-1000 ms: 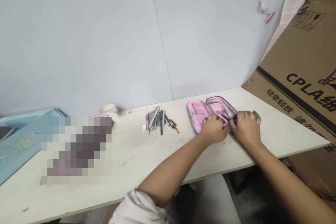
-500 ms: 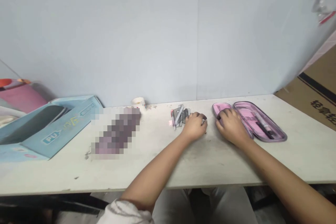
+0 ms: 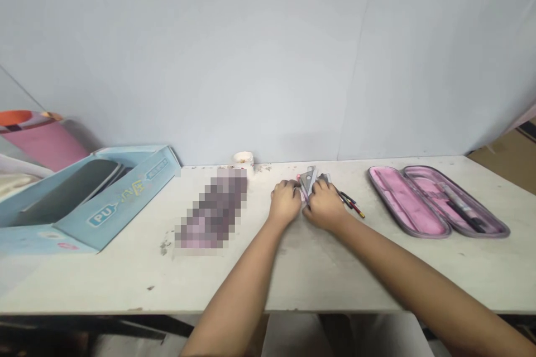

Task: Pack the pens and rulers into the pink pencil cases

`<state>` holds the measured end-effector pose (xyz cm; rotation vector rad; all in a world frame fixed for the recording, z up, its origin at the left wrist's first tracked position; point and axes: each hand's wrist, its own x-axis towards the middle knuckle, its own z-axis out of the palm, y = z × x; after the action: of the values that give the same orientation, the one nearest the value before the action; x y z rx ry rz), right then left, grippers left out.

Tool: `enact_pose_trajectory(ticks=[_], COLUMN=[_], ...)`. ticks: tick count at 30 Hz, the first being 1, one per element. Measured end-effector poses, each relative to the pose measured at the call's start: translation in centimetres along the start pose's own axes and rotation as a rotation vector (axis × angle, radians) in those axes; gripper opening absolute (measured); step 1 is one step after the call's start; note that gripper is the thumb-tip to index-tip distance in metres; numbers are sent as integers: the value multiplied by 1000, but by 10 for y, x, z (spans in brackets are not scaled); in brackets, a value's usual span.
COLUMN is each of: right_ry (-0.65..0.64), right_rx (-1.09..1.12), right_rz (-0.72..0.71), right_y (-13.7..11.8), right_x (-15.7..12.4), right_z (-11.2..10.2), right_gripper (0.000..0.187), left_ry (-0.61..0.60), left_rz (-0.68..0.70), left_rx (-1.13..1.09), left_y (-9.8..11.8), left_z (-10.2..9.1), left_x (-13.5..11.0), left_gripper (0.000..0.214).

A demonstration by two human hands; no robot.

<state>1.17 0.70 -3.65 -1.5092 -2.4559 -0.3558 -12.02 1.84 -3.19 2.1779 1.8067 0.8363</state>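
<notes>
A small pile of grey, see-through rulers (image 3: 310, 176), a triangular one among them, lies on the table between my hands. At its left edge is my left hand (image 3: 285, 202), back up, with fingers curled downward; whatever lies under them is hidden. My right hand (image 3: 326, 203) rests over the right side of the pile, its fingers bent round the rulers and their tips hidden. Several dark pencils (image 3: 352, 204) lie just right of that hand. Farther right, a pink pencil case (image 3: 408, 201) with dark edging lies unzipped and spread flat, pens (image 3: 463, 212) in its right half.
A blue cardboard box (image 3: 125, 195) holding dark grey cases stands at the left, a pink container (image 3: 48, 145) behind it. A pixelated pinkish object (image 3: 211, 212) lies left of my hands. A white tape roll (image 3: 244, 160) sits by the wall (image 3: 268, 56).
My right hand has left the pencil case and moved left to the rulers. My left hand has shifted to the pile's left side. The pencils now show, and the view has turned slightly left.
</notes>
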Motion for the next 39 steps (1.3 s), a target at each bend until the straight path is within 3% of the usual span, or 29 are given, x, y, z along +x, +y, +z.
enact_pose_trajectory(ticks=[3,7,10,14,17,19,22,24,26,28,30,32,34,36,37,39], right_ry=[24,180,305,396,417,438,410,344,375,525,629,492,172,-96,-141,-50], right_rx=[-10,-10,-5,47,219,456,952,1249,1451,1585,1637,1637,1603,1521,1451,1249], right_rz=[51,110,102,-67,-62,80,274,325,371,450,542,578,530,424,378,335], right_y=[4,15,20,27,41,53,70,79,88,97,104,106,101,92,88,83], right_x=[-2,-15,-28,-46,-53,-53,-47,-42,-38,-37,-37,-40,-42,-42,-42,-40], right_z=[2,-6,-13,-17,-18,-20,-24,-28,-31,-35,-38,-39,-38,-34,-32,-28], right_gripper=[35,32,26,21,23,26,38,44,41,33,22,16,19,30,36,41], left_ry=[28,108,78,-20,-22,-123,-429,-604,-671,-625,-484,-299,-154,-86,-62,-1], left_rz=[12,-56,-201,-346,-396,-372,-327,-320,-313,-302,-287,-277,-255,-231,-229,-260], left_rx=[-37,-241,-656,-1283,-1490,-1493,-1353,-1250,-1209,-1284,-1469,-1681,-1808,-1825,-1802,-1704], left_y=[4,12,26,55,71,80,93,100,105,105,102,96,88,80,75,67], left_z=[0,2,6,10,11,13,19,24,29,31,28,22,15,10,9,11], left_x=[-1,1,3,5,4,1,-9,-15,-17,-15,-7,1,8,11,11,9], left_gripper=[27,23,21,21,14,19,26,28,28,25,18,10,11,14,16,21])
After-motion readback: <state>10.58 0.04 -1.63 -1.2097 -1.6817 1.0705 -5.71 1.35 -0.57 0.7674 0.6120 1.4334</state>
